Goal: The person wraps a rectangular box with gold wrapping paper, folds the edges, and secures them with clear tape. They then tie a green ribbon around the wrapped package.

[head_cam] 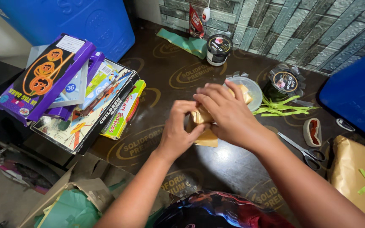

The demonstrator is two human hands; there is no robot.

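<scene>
Both my hands are closed around a small item wrapped in tan paper (205,136) over the middle of the dark brown table (233,164). My left hand (180,128) grips it from the near left side. My right hand (224,112) lies over its top, fingers folded onto the paper. Most of the item is hidden under my fingers. Just behind my right hand sits a clear round lid (254,88) with more tan paper on it.
Stacked game boxes and books (77,90) lie at the left. Scissors (305,152), a tape dispenser (312,131), green ribbon strips (281,107), two black-lidded tubs (218,48) (284,82) and a tan-wrapped parcel with a green bow (360,177) stand at the right. Blue containers (355,93) flank the table.
</scene>
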